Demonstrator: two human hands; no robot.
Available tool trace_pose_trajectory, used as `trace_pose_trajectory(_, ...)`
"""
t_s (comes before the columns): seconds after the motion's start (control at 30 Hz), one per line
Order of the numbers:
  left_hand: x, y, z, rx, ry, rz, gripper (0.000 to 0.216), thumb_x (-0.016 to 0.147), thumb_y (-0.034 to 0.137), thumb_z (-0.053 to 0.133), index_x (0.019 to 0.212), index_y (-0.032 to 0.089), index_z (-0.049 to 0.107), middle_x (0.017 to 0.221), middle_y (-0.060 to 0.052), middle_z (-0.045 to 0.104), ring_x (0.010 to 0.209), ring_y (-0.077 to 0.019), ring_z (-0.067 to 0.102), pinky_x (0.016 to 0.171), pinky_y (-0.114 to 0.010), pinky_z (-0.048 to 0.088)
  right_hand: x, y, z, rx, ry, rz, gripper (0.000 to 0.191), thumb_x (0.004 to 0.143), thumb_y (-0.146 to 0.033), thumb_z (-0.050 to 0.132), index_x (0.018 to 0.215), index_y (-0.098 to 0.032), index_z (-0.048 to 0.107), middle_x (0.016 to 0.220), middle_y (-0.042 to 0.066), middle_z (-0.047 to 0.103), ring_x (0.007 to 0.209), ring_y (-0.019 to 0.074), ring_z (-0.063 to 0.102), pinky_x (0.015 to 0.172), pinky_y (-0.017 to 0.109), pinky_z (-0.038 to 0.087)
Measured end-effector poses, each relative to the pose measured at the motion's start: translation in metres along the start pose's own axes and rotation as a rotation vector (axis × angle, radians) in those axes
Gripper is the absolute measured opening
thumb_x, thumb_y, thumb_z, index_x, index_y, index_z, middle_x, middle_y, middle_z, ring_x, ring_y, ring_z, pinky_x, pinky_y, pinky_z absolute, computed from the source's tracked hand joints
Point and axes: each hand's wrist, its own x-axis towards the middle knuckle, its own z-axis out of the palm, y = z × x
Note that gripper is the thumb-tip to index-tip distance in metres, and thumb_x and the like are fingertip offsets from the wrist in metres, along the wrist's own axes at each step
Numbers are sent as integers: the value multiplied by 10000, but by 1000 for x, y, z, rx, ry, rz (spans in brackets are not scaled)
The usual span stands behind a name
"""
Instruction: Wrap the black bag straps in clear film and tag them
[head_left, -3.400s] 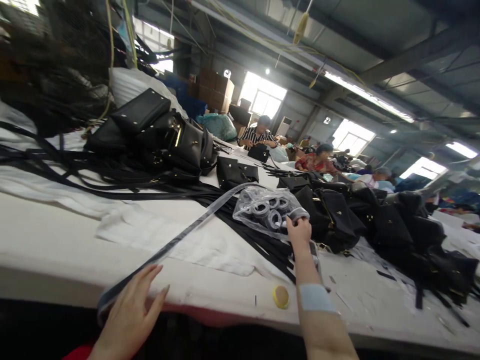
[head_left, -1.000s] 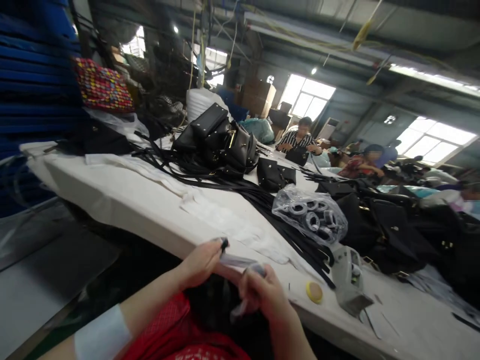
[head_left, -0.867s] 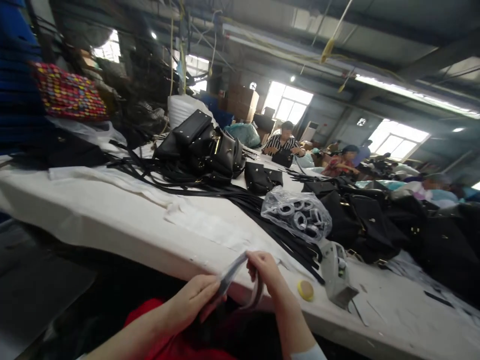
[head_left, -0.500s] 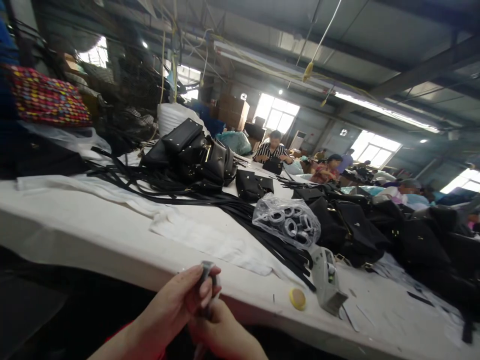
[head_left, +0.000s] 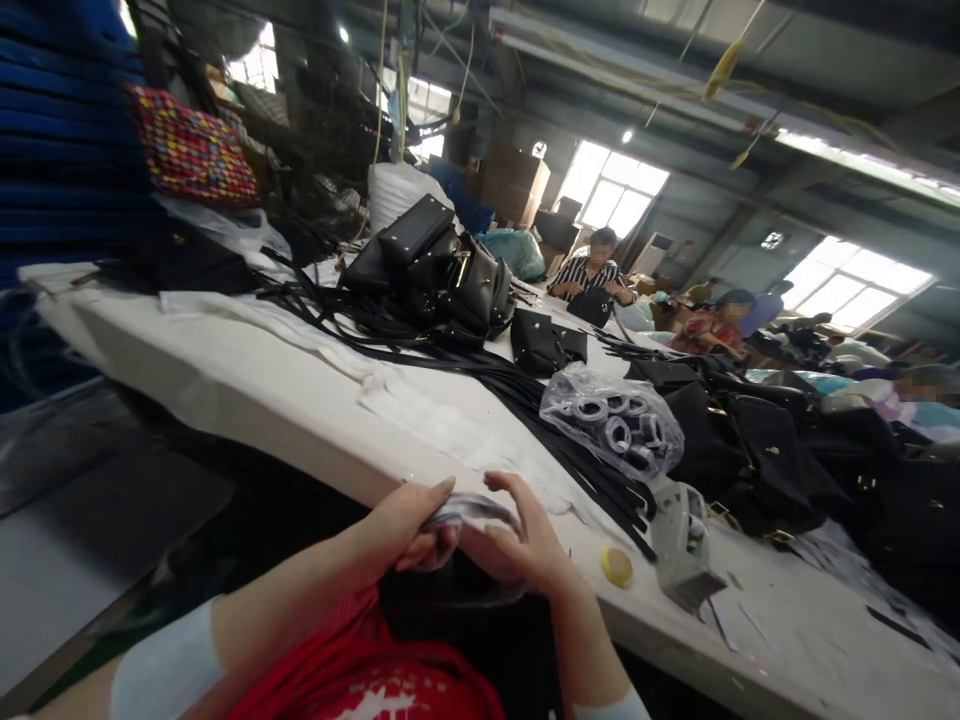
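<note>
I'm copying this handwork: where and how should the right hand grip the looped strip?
Probably pinch the looped strip at its right bend, from the right: that bend faces the open right hand; the left hand holds the left side.

Toward the near right of the table, a round yellow-rimmed disc lies just left of a grey tape dispenser. A multicoloured bag is at far left; beyond, a person in a striped top works right of cardboard boxes.

Forearms angle inward, the left hand pinching, the right hand loosely cupped opposite.
</note>
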Motion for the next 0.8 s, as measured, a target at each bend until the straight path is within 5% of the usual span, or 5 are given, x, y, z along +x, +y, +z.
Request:
trace_pose_trajectory(0.2, -4, 32, 3, -249, 129, 309, 525, 874, 624, 472, 859, 135, 665, 523, 10, 511, 511, -146, 512, 589, -282, 463, -22, 0, 79, 335, -427, 200, 336, 898, -440, 534, 916, -150, 703, 716, 16, 600, 640, 134, 523, 628, 258, 454)
trace_pose_trajectory(0.37, 1, 18, -29, 467, 380, 744, 437, 716, 611, 674, 798, 182, 677, 892, -127, 654, 933, -291, 581, 899, -392, 428, -26, -8, 39, 543, -515, 181, 409, 826, -534, 612, 829, -142, 729, 557, -4, 554, 496, 110, 462, 531, 250, 409)
trace_pose_trajectory(0.57, 5, 7, -14, 365, 52, 226, 586, 880, 624, 429, 519, 192, 591, 373, 7, 435, 374, -137, 398, 484, -272, 366, 2, 8, -10, 23, 42, 141, 352, 793, -438, 656, 1003, -155, 674, 932, 92, 676, 867, 231, 607, 817, 356, 482)
trace_pose_trajectory(0.67, 5, 23, -4, -143, -85, -54, 682, 938, 611, 299, 572, 144, 635, 283, 59, 291, 274, -97, 273, 442, -257, 368, 1, 13, 6, 78, -42, 60, 473, 817, -419, 635, 1225, -186, 579, 1193, 104, 619, 1083, 259, 561, 952, 384, 438)
trace_pose_trajectory(0.8, 5, 50, -5, -603, -107, -39, 666, 1011, 457, 232, 710, 70, 683, 366, 69, 334, 313, -62, 307, 569, -231, 461, -10, 29, 37, 199, -178, 99, 414, 821, -419, 639, 1138, -155, 601, 851, 35, 649, 780, 190, 590, 747, 312, 487)
